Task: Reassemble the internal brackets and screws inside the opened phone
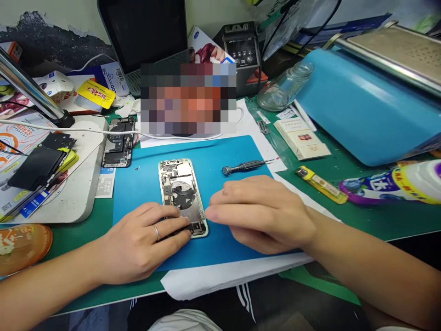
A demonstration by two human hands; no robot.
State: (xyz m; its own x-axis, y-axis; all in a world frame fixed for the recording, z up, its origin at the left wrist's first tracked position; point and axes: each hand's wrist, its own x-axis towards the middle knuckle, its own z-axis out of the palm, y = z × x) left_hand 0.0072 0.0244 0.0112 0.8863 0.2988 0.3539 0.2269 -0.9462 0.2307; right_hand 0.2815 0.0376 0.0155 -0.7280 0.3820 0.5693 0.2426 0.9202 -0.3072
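Observation:
An opened phone body (179, 188) with bare circuitry lies face up on a blue work mat (223, 151). My left hand (144, 239), a ring on one finger, rests on the phone's near end with its fingers laid over the lower edge. My right hand (258, 211) lies palm down just right of the phone, fingers together and pointing at its lower right side. Whether either hand pinches a small part is hidden. A black screwdriver (243, 166) lies on the mat beyond my right hand.
A second dismantled phone (119, 142) sits at the mat's far left by a white pad (79, 193) holding black parts. A yellow lighter (320, 184), cigarette pack (303, 138), glass jar (284, 87) and blue machine (365, 105) stand right.

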